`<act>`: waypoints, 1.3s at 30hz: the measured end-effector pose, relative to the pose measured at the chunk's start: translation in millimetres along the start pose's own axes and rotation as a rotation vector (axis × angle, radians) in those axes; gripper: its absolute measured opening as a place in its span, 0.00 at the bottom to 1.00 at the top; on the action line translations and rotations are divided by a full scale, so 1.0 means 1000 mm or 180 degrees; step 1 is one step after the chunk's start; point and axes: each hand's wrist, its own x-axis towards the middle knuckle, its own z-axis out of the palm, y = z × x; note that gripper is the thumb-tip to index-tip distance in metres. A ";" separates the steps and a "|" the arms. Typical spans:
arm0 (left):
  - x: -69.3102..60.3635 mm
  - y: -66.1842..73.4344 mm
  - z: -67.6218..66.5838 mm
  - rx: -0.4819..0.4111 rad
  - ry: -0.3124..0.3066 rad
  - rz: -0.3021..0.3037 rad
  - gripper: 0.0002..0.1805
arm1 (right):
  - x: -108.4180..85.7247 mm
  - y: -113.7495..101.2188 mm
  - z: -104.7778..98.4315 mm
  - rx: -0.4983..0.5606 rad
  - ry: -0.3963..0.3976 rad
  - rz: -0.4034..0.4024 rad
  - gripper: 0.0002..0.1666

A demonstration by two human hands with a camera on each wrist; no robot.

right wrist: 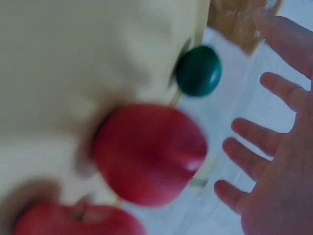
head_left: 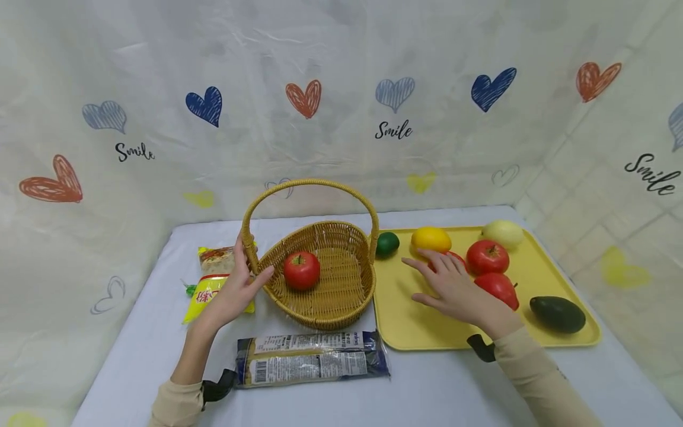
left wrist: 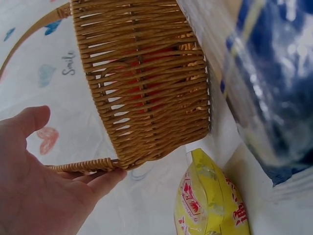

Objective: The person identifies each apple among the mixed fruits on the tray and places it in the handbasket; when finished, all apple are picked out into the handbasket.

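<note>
A wicker basket [head_left: 331, 308] with a tall handle holds one red apple [head_left: 302, 271]. At its left side my left hand [head_left: 235, 293] rests against the handle's base, fingers behind it and thumb apart; the left wrist view shows the hand [left wrist: 54, 186] touching the basket [left wrist: 142, 83] with extended fingers. Over the yellow tray [head_left: 427, 332] hovers my right hand [head_left: 459, 290], fingers spread and holding nothing, partly covering a red fruit [head_left: 458, 261]. In the right wrist view the hand [right wrist: 279, 152] is apart from a red fruit [right wrist: 151, 154] and a green fruit [right wrist: 198, 71].
On the tray are also a yellow lemon [head_left: 431, 239], a pale round fruit [head_left: 502, 234], two red fruits [head_left: 488, 257] and a dark avocado [head_left: 557, 314]. A long noodle package [head_left: 315, 359] lies before the basket. Left of it are a yellow packet [head_left: 205, 296] and another bag [head_left: 216, 260].
</note>
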 end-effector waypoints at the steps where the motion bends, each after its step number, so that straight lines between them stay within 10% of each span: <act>1: 0.000 0.000 0.000 0.0004 0.0002 -0.0002 0.54 | -0.002 0.005 -0.001 -0.0034 0.0011 0.0057 0.43; 10: 0.000 0.002 -0.002 0.0006 -0.0023 0.0002 0.54 | -0.017 0.043 -0.012 -0.0031 -0.0086 0.0491 0.45; 39: 0.000 0.003 -0.002 0.0017 -0.0009 -0.0021 0.54 | -0.017 0.048 -0.001 -0.0241 -0.0122 0.0376 0.45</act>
